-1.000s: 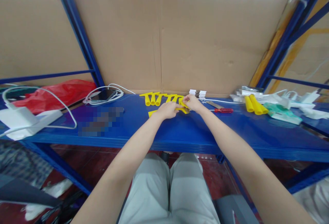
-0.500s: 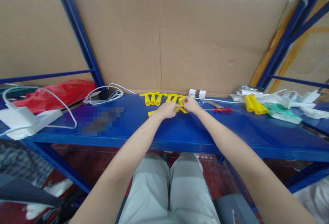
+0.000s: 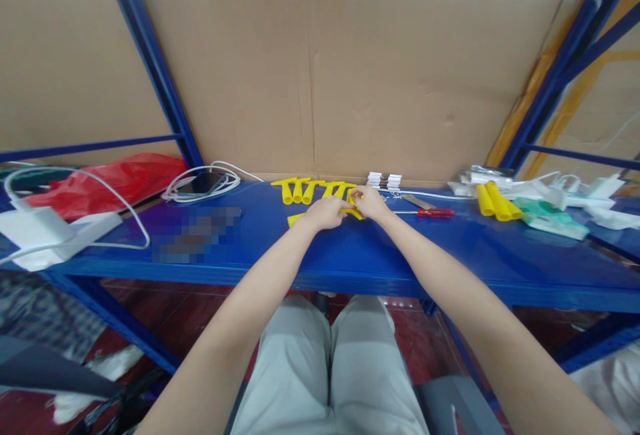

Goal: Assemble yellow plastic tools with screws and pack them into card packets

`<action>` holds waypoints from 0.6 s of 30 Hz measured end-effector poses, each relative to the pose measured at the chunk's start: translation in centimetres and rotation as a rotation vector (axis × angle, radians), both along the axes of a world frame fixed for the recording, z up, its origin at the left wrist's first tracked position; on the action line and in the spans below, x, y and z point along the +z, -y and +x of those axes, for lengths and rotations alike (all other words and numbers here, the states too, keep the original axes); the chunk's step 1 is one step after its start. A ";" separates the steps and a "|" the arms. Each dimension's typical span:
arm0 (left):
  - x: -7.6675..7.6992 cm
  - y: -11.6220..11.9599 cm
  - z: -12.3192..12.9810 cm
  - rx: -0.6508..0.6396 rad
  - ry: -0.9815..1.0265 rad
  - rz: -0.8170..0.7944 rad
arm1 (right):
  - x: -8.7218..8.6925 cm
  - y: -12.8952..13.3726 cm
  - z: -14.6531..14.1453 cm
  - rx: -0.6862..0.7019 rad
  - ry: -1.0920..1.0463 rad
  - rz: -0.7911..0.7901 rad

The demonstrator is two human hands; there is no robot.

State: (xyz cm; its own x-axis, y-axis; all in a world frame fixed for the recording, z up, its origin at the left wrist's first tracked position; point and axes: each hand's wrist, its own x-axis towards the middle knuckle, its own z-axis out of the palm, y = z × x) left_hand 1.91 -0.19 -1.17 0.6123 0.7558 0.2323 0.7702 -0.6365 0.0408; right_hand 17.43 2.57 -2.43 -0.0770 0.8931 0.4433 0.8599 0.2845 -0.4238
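Observation:
My left hand [image 3: 326, 213] is closed on a yellow plastic piece [image 3: 356, 214] low over the blue tabletop. Close beside it, my right hand [image 3: 369, 202] has its fingers bent down onto the same piece, which they partly cover. Another yellow end [image 3: 295, 220] shows at the left side of my left hand; whether it belongs to the held piece I cannot tell. Behind my hands, several yellow T-shaped plastic pieces [image 3: 309, 192] with tubular stems lie in a row. A screwdriver with a red handle [image 3: 436, 213] rests to the right of my right hand.
Small white blocks [image 3: 384, 180] stand in stacks near the cardboard back wall [image 3: 380, 88]. Yellow tubes [image 3: 494, 202] and a green packet [image 3: 550, 218] lie at right. A coiled white cable [image 3: 227, 185], a red bag [image 3: 110, 182] and a white power strip [image 3: 75, 242] occupy the left.
My right hand's fingers have shifted slightly and cover more of the yellow plastic piece. My left hand stays in nearly the same place.

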 end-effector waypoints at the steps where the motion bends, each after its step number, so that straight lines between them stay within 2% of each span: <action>1: 0.0 0.0 0.0 -0.003 -0.001 0.001 | -0.1 -0.1 0.0 0.008 -0.006 -0.003; 9: -0.2 -0.2 0.0 -0.001 0.029 0.006 | -0.4 -0.6 0.2 0.044 -0.085 -0.028; 18: -0.3 -0.1 0.0 0.007 0.032 0.025 | -0.4 -0.7 0.2 0.047 -0.052 -0.055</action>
State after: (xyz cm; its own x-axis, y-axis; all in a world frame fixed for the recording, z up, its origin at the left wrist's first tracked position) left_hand 1.96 -0.09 -1.46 0.5989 0.7539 0.2700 0.7733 -0.6321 0.0496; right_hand 17.67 3.27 -2.86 -0.0980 0.9120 0.3984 0.8225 0.2996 -0.4835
